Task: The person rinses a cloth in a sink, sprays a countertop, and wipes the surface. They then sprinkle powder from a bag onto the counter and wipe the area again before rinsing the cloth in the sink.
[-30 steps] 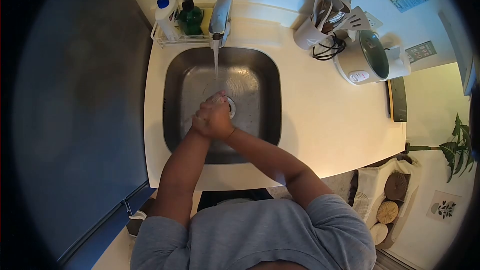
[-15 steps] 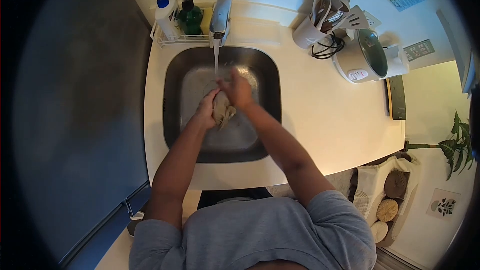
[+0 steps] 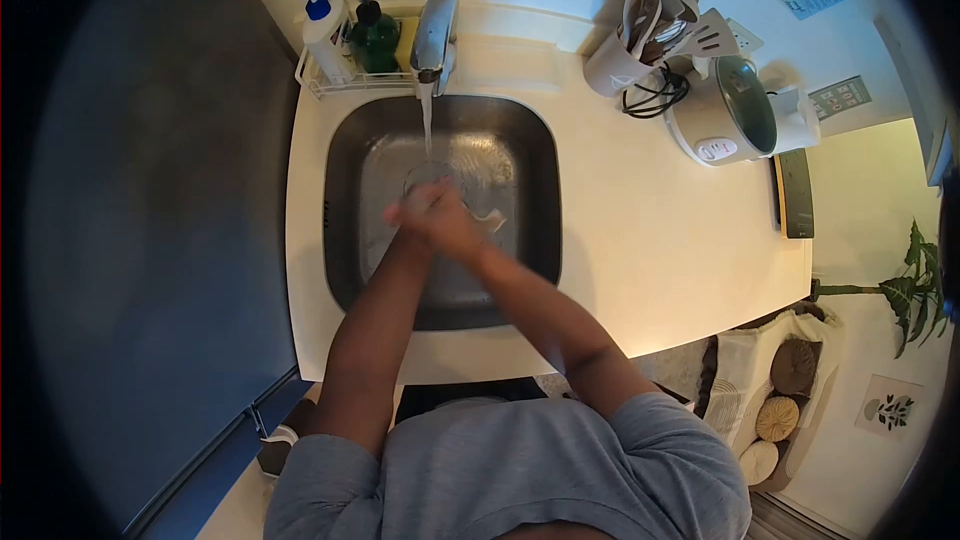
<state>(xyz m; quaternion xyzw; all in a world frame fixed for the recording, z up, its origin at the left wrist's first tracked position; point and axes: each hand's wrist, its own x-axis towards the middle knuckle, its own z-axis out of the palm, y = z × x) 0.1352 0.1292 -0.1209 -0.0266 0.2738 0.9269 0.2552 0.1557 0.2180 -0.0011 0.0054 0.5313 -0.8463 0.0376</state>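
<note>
Both hands are together inside the metal sink (image 3: 540, 240), below the stream from the tap (image 3: 435, 35). My left hand (image 3: 434, 192) is closed on a wet, crumpled beige cloth (image 3: 490, 221), and a loose end of it sticks out to the right. Across the top lies my right hand (image 3: 450, 228), its blurred fingers pointing left and covering much of the left hand and the cloth. Running water (image 3: 428, 125) falls just beyond the fingertips.
Behind the sink, a wire rack (image 3: 365, 83) holds a white pump bottle (image 3: 328, 40), a green bottle (image 3: 376, 43) and a yellow sponge (image 3: 408, 40). On the right of the counter stand a utensil holder (image 3: 612, 67) and a rice cooker (image 3: 708, 118).
My right hand has come down from beside the water stream and now crosses over my left hand. More of the cloth is hidden, with only an end showing at the right.
</note>
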